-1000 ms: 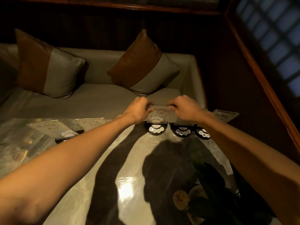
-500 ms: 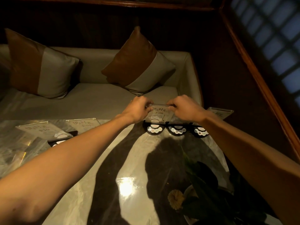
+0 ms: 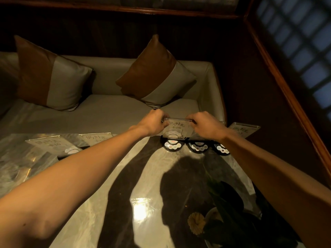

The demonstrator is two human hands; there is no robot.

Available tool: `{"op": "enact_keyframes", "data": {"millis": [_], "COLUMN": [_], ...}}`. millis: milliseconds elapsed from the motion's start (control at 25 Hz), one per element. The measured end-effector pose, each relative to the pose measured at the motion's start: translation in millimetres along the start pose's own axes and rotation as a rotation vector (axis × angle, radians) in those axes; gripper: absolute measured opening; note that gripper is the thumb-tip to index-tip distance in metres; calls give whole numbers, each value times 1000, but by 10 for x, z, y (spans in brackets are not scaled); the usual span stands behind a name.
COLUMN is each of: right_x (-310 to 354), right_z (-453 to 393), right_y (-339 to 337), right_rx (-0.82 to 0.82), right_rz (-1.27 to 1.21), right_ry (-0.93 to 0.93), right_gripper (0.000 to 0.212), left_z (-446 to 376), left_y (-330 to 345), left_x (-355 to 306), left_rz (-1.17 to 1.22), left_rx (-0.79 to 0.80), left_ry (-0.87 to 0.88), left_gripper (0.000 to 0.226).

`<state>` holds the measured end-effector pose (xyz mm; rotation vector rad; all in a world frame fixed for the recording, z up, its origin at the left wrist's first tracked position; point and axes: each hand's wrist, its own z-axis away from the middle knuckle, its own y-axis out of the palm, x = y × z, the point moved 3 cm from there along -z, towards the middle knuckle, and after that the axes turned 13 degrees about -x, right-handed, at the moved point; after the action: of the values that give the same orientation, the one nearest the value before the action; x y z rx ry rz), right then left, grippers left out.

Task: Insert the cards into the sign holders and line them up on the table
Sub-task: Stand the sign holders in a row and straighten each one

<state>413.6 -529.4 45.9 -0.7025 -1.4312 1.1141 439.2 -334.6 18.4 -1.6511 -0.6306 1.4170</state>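
Both hands pinch a clear, upright sign holder [image 3: 177,129] showing its white card.

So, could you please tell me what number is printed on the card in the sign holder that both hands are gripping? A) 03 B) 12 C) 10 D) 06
D: the card in the clear sign holder, gripped at its top corners by the left hand and right hand, reads 06 under the characters.
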Motion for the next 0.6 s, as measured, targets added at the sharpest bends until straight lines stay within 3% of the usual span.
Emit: {"op": "enact_keyframes", "data": {"millis": [600], "right_x": [-26], "right_z": [-40], "right_y": [61], "right_rx": [-15], "right_rz": [-23], "right_ry": [-4], "right_gripper": [25], "left_z": [9], "left_y": [-47], "left_x": [16], "left_rz": [14], "left_rx": [30], "left_ry": [97], "left_gripper": [21]}}
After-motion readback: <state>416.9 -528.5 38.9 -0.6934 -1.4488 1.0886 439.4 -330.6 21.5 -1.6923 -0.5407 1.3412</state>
